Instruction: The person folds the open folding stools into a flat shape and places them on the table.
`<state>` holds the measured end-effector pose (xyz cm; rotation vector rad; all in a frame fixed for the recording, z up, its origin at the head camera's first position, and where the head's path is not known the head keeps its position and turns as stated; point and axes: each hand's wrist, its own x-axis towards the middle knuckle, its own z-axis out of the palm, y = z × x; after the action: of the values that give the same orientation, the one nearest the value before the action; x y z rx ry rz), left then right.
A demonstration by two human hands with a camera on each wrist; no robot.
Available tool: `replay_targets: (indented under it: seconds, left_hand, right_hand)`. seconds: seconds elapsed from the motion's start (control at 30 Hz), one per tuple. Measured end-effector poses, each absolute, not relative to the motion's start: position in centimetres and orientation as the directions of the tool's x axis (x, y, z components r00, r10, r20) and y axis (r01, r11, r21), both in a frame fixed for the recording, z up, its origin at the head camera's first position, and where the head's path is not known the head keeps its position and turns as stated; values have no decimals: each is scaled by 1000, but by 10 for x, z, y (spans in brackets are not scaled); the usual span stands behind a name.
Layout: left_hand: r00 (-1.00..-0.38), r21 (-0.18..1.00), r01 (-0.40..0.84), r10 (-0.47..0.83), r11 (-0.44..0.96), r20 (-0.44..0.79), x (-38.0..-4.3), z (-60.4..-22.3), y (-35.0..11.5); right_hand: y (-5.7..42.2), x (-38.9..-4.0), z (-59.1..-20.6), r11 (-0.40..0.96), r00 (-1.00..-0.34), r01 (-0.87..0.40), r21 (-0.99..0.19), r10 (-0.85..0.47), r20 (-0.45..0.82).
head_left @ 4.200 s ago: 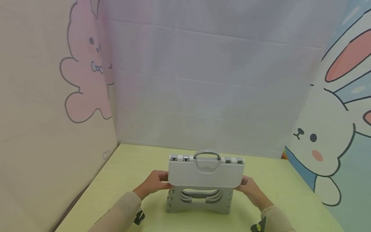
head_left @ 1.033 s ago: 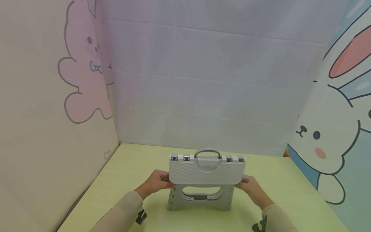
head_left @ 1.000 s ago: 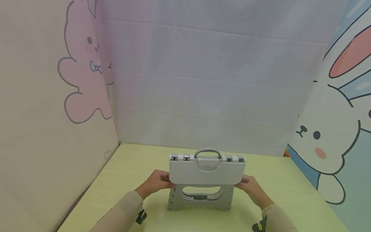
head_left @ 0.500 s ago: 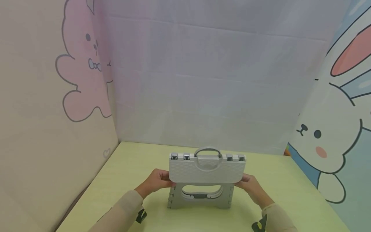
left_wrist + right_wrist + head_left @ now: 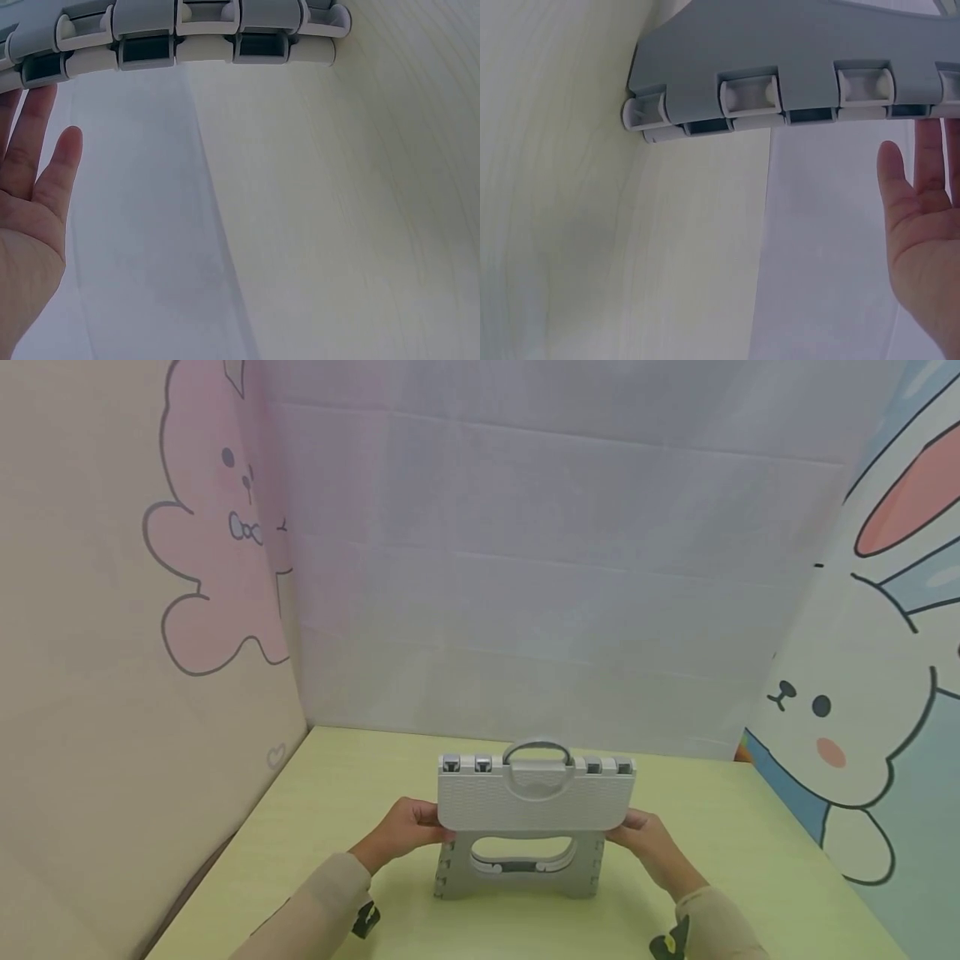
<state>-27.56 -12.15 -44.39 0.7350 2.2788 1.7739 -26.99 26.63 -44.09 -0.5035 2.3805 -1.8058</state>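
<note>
A white and grey plastic folding step stool (image 5: pixel 480 806) stands on the table, its textured top panel tilted toward me. A grey carry handle (image 5: pixel 537 744) arches above its far edge. Below the panel, the leg frame has an oval opening with a grey bar (image 5: pixel 517 866) across it. My left hand (image 5: pixel 401 833) touches the stool's left side just under the panel; my right hand (image 5: pixel 647 843) does likewise on the right. In both wrist views the visible fingers run straight up to the hinged edge (image 5: pixel 202 49), thumbs standing apart from it. The fingertips are hidden behind the stool.
The pale yellow tabletop (image 5: pixel 360 760) surrounds the stool. A white sheet wall (image 5: pixel 525 593) rises at the back. Side walls carry a pink cartoon figure (image 5: pixel 217 602) on the left and a white rabbit (image 5: pixel 862 735) on the right. Dark straps (image 5: pixel 365 920) hang near the sleeves.
Since the oldest frame the stool's top panel shows a little less of its face and the lower grey bar sits lower in the opening. Hands stay at its sides; over the last second little differs.
</note>
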Motion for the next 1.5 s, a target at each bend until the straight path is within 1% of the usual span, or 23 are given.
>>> replay_targets:
  seconds: [0.1, 0.33, 0.47, 0.6, 0.7, 0.87, 1.07, 1.23, 1.5]
  left_hand:
    - [-873, 944, 281, 455, 175, 175, -275, -446, -121]
    - [-887, 958, 247, 432, 145, 163, -275, -454, -120]
    - [-896, 973, 205, 421, 109, 142, -272, -456, -118]
    - [-909, 984, 162, 401, 81, 116, -268, -455, -115]
    - [-916, 986, 153, 384, 68, 115, -267, -456, -112]
    - [-927, 986, 149, 356, 71, 115, -268, -457, -109]
    - [-944, 986, 143, 311, 86, 110, -270, -456, -105]
    - [-940, 990, 131, 325, 56, 106, -272, -457, -105]
    - [-940, 992, 118, 327, 51, 95, -274, -457, -105]
  right_hand:
    - [265, -270, -442, 234, -942, -187, -954, -318, 106]
    - [262, -269, -441, 190, -953, -121, -974, -297, 60]
    - [261, -268, -442, 201, -940, -149, -968, -332, 76]
    - [260, -266, -444, 170, -926, -175, -970, -364, 103]
    - [258, -266, -444, 138, -924, -172, -975, -366, 111]
    - [256, -267, -444, 131, -934, -153, -980, -342, 101]
    - [255, -271, -441, 178, -951, -152, -972, -293, 95]
    - [253, -269, -440, 179, -963, -120, -976, -259, 71]
    - [252, -267, -437, 149, -960, -119, -982, -270, 75]
